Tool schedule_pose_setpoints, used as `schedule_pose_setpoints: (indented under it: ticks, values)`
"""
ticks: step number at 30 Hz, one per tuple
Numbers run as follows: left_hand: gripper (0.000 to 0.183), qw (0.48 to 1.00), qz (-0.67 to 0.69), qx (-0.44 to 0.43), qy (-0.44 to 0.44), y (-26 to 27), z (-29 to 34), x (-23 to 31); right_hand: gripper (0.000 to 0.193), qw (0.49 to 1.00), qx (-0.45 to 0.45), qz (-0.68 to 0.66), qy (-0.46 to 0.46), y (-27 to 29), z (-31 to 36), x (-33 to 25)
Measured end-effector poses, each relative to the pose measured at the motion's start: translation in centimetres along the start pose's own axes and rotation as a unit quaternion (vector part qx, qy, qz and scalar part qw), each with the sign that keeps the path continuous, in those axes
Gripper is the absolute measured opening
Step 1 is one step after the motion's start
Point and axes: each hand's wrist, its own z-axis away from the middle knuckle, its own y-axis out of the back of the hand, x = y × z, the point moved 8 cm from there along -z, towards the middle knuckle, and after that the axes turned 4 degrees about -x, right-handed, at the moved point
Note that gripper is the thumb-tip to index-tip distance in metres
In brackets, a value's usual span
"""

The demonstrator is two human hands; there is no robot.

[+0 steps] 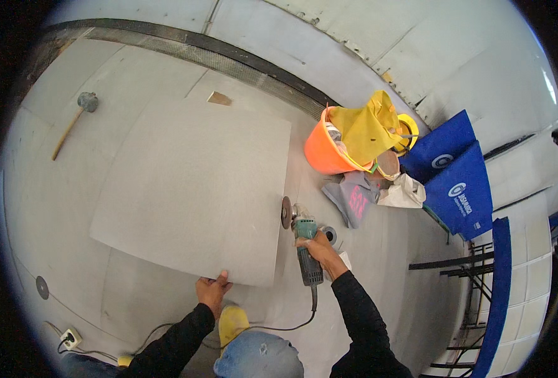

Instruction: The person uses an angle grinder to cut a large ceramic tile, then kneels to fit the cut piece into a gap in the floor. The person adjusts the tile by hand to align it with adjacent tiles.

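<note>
Grey sheet (pixel 191 189), the reference for all positions: a broad panel lying on the floor (pixel 134 286) in front of the person. Right arm (pixel 361 309), black-sleeved: reaches forward from the near right of the sheet, its forearm slanting inward toward the sheet's right edge. Left arm (pixel 172 343), likewise sleeved: extends obliquely forward and rightward to the sheet's near edge. Orange bucket (pixel 320 152): well off the sheet's right edge, toward the far end, with yellow material (pixel 367 129) piled in its mouth. Angle grinder (pixel 309 268), green and black: just beside the sheet's right edge, toward the near corner, its body pointing away from the person. Right hand (pixel 320 251): to the right of that edge, its fingers wrapped around the grinder's body. Left hand (pixel 211 293): at the near edge, the thumb toward the right corner; whether the partly hidden fingers grip the sheet cannot be told. Brown disc (pixel 286 213), on the grinder's head: stands on edge alongside the sheet's right border; contact between the two is unclear.
</note>
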Motion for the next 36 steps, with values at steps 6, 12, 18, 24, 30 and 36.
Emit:
schedule_pose_setpoints:
  ticks: [6,12,18,24,30,36]
  values:
    - [0.03,0.999,-0.02,0.007,0.04,0.2,-0.1,-0.2,0.038,1.0,0.022,0.018,-0.002,1.4,-2.8,-1.4]
    - [0.037,0.999,-0.016,0.02,0.036,0.7,-0.5,-0.6,0.04,1.0,0.007,-0.016,0.016,1.9,-5.9,-2.4]
    - [0.041,0.998,-0.04,0.0,0.044,0.9,-0.9,-1.0,0.04,0.999,-0.009,-0.025,0.038,2.7,-8.0,-4.3]
    - [0.039,0.996,-0.054,0.043,0.048,0.9,0.1,-0.3,0.035,0.998,0.004,-0.019,0.053,3.7,-10.0,-5.5]
    - [0.036,0.995,-0.072,0.048,0.046,0.5,0.3,0.6,0.032,0.997,-0.012,-0.024,0.076,4.4,-13.9,-5.2]
    - [0.034,0.993,-0.088,0.059,0.058,1.0,0.2,0.4,0.03,0.998,-0.008,-0.029,0.056,4.8,-15.5,-4.8]
